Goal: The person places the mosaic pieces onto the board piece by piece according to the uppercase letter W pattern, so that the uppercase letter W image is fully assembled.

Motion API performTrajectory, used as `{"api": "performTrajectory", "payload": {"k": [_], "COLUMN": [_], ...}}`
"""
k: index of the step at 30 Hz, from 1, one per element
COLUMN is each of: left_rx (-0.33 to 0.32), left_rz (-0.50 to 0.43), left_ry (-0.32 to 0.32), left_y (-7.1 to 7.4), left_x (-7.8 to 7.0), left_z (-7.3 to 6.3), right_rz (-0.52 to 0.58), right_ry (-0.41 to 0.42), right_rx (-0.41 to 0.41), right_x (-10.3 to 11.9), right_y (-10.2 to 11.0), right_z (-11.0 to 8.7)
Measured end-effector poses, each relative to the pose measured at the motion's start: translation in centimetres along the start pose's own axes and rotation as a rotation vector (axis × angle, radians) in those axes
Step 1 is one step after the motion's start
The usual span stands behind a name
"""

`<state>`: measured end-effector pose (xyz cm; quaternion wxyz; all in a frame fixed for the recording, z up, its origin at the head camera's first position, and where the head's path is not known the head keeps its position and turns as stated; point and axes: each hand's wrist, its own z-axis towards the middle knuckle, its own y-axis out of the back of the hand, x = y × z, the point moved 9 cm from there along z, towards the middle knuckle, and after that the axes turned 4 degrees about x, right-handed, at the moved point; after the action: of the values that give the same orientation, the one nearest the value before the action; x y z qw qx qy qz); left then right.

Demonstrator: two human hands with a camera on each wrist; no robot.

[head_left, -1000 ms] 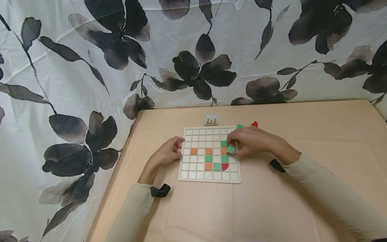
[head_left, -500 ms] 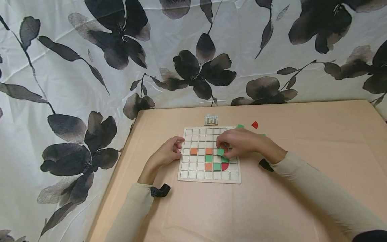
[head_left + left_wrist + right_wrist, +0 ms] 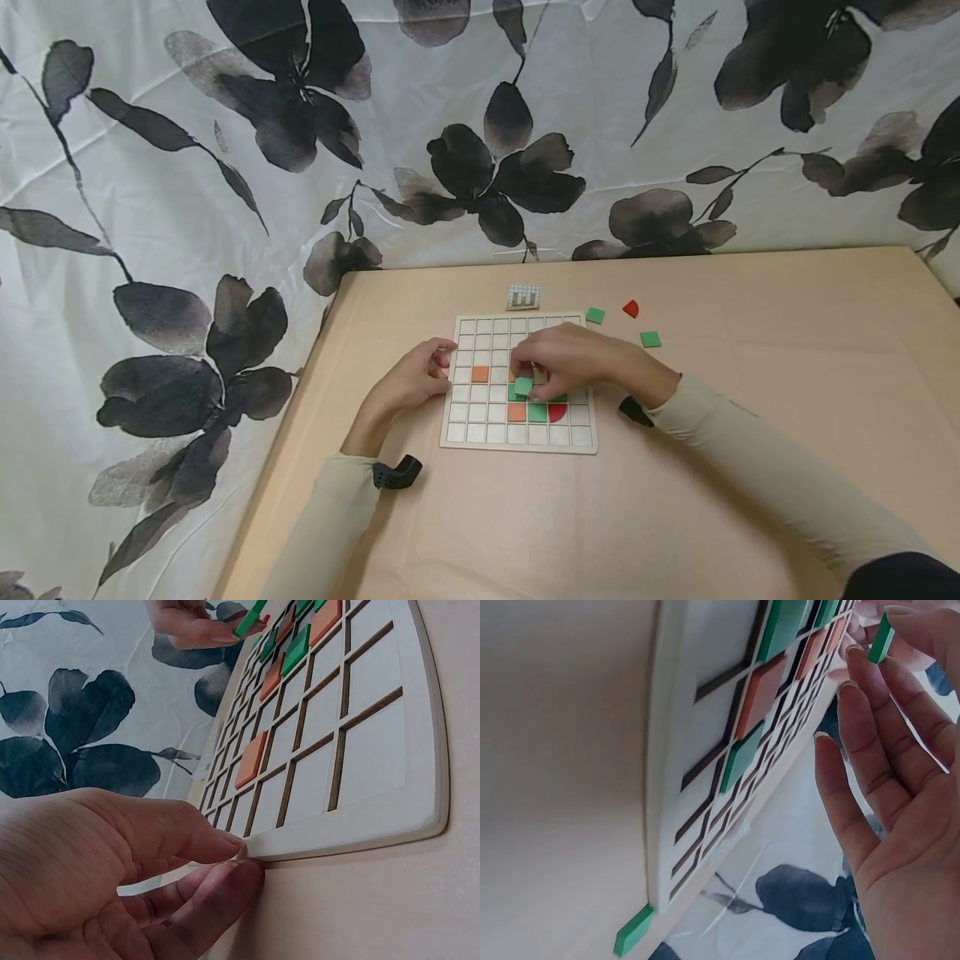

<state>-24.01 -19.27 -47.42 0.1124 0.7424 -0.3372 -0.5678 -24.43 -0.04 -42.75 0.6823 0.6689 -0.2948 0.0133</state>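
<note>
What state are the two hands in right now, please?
Left hand: holding the edge of the grid board between thumb and fingers.
Right hand: holding a green tile above the grid board.

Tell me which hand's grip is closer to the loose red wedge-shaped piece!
Right. In the head view, the right grip is over the white gridded board, just below and left of the red piece. The left grip is farther, at the board's left edge.

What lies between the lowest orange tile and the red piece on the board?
The head view shows one green tile between that orange tile and the red piece, all on the board.
</note>
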Motion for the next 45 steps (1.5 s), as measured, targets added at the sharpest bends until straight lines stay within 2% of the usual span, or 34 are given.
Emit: {"api": "performTrajectory", "payload": {"k": [18,35,45], "left_rx": [0.004,0.015,0.019], "left_rz": [0.011,-0.007,-0.008], "left_ry": [0.006,0.011,-0.003], "left_y": [-0.1,-0.1,-0.2], "left_x": [0.1,0.1,0.1], "left_z": [0.3,0.2,0.2], "right_rz": [-0.054,-0.141,-0.184], "right_ry": [0.058,0.047,0.090], "right_rx": [0.041,0.060,0.042], "right_x": [2.3,3.0,3.8], "right_y": [-1.7,-2.9,-3.0], "right_z": [2.9,3.5,3.5]}}
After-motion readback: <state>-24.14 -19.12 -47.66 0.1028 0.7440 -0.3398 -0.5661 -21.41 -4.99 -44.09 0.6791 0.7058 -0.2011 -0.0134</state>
